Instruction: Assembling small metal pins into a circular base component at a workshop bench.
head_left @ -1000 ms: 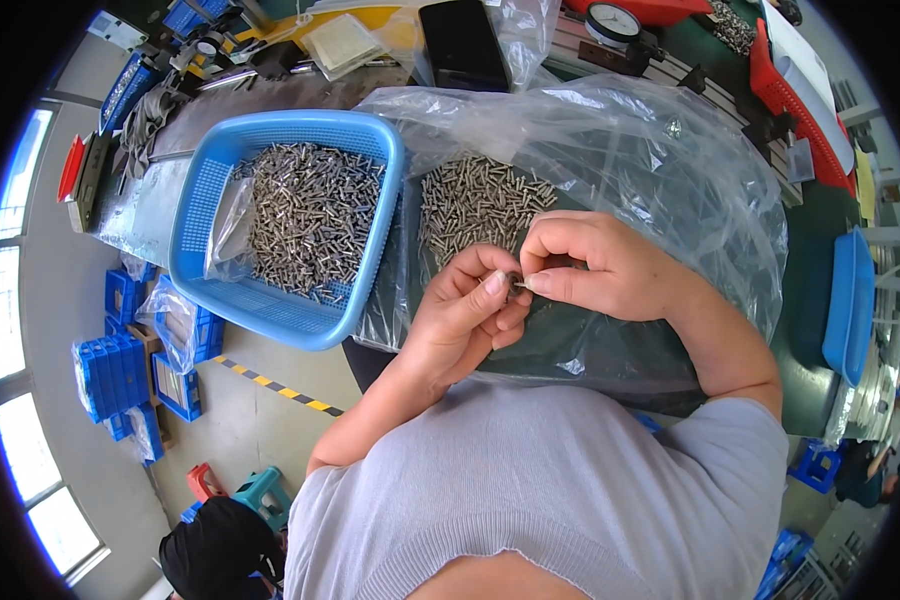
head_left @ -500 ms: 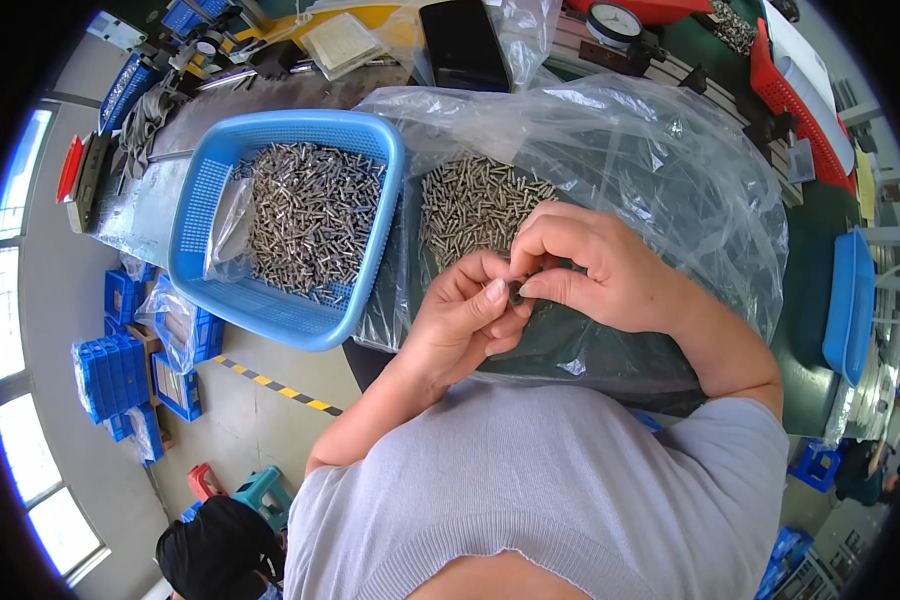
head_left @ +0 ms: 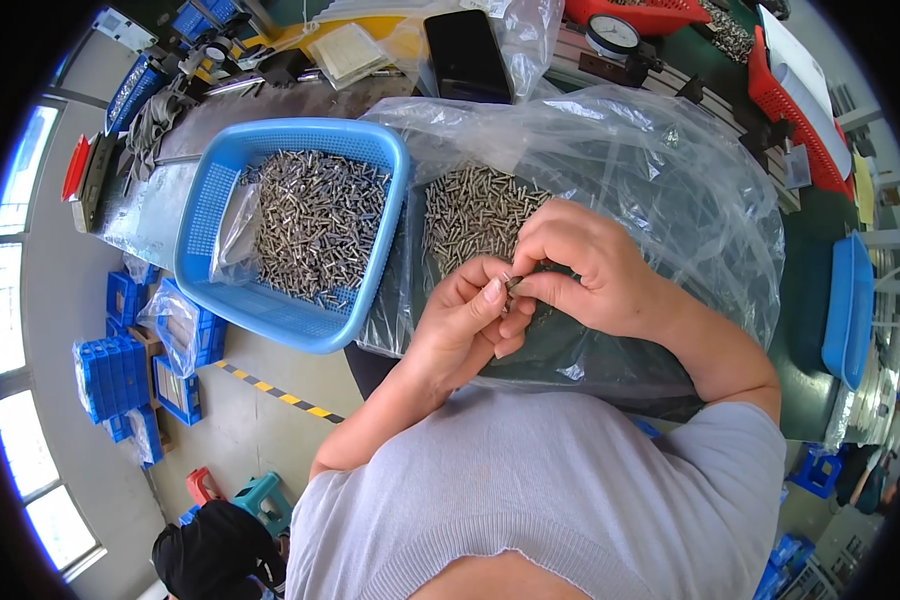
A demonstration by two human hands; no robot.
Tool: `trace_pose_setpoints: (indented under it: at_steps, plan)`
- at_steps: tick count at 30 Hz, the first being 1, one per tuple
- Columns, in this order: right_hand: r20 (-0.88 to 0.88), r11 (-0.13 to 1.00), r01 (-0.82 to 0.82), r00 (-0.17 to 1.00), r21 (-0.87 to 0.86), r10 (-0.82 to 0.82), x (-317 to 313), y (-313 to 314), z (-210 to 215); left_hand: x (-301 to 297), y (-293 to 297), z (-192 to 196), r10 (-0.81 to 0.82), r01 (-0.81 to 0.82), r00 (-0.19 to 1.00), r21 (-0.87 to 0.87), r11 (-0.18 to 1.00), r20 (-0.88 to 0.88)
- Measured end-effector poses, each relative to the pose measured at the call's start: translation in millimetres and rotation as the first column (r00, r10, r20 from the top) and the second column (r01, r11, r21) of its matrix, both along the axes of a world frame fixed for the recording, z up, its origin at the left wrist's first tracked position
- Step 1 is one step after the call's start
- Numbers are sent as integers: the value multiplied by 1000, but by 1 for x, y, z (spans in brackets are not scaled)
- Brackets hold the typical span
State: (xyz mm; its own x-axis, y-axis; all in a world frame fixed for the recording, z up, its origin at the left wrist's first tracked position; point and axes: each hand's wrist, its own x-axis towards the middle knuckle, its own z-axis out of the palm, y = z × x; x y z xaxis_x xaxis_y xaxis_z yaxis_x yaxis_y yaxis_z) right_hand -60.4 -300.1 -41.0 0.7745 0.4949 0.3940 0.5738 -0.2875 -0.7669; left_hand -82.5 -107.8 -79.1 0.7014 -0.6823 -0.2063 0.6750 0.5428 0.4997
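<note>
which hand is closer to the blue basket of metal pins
Left. The left hand is just to the right of the blue basket, not touching it; the right hand is farther right, beyond the left.

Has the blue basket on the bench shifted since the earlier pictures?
No. Judged against the black phone, the blue basket holds the same place; both sit slightly lower in frame because the view shifted.

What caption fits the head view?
Left hand and right hand hold a small part near heaped metal pieces.
</note>
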Motion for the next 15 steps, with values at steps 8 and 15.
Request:
trace_pose_setpoints:
  at_steps: [8,15]
  plan:
    - [43,999,37,998,-19,-37,6,-8,4,1,0,-2,84,-84,996,-11,996,-23]
    - [-1,918,222,972,-328,-236,15,-27,0,4,1,-4,48,-48,999,-49,998,6]
